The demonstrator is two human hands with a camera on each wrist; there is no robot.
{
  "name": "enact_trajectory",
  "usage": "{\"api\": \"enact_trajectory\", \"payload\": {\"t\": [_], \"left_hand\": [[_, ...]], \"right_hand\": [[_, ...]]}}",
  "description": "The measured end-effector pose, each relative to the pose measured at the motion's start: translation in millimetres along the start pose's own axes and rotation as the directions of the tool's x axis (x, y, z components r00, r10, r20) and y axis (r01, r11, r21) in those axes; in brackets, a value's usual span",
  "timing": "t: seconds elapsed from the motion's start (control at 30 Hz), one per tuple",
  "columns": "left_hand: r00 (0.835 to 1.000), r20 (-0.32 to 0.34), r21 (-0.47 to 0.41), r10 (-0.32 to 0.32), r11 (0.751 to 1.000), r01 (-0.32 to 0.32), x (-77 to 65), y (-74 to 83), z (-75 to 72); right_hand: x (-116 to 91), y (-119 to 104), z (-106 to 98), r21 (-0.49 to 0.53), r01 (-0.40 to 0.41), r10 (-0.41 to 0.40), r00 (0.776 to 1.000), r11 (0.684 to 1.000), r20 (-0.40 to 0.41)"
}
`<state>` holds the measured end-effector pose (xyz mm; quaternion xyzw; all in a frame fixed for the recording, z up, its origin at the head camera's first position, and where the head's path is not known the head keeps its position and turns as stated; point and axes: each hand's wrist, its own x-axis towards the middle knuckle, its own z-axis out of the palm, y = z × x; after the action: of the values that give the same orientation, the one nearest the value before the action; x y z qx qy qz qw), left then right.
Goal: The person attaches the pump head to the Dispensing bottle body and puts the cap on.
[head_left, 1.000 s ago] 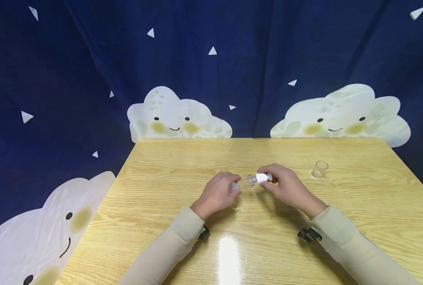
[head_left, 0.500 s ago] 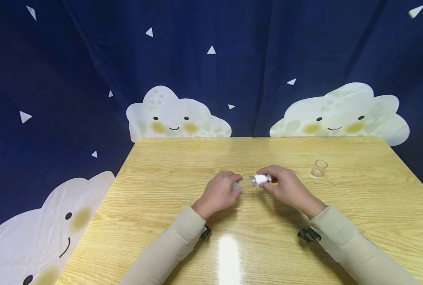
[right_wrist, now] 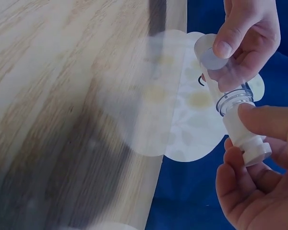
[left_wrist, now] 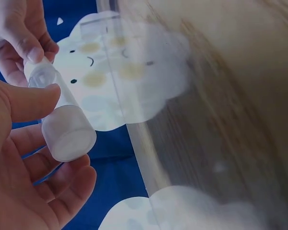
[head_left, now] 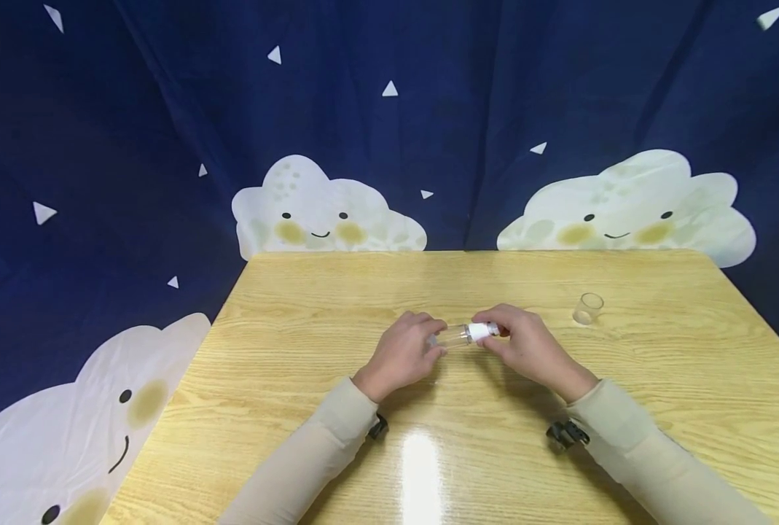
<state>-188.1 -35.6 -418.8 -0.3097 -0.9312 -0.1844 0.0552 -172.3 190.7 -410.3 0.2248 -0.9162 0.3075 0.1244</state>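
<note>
My left hand grips a small clear bottle by its whitish bottom end, thumb on one side and fingers on the other. The bottle lies nearly sideways over the table, its mouth to the right. My right hand pinches a white pump top between thumb and fingers, right at that mouth. In the right wrist view the pump top lines up with the bottle's clear rim, its stepped end facing my fingers. The left wrist view shows the bottle's rounded base close up.
A clear open-ended cap or short cylinder stands on the wooden table, right of my right hand. Behind the table hangs a dark blue curtain printed with clouds.
The pump top has come closer to the bottle's mouth; the gap seen between them earlier has closed. Both hands keep their holds and have barely shifted.
</note>
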Motion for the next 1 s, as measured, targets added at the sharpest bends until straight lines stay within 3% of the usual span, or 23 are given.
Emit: {"api": "enact_trajectory", "payload": {"t": [1.0], "left_hand": [[0.999, 0.004, -0.044, -0.034, 0.998, 0.034, 1.7, -1.9, 0.0]], "right_hand": [[-0.6, -0.8, -5.2, 0.013, -0.020, 0.020, 0.999, 1.000, 0.043]]}}
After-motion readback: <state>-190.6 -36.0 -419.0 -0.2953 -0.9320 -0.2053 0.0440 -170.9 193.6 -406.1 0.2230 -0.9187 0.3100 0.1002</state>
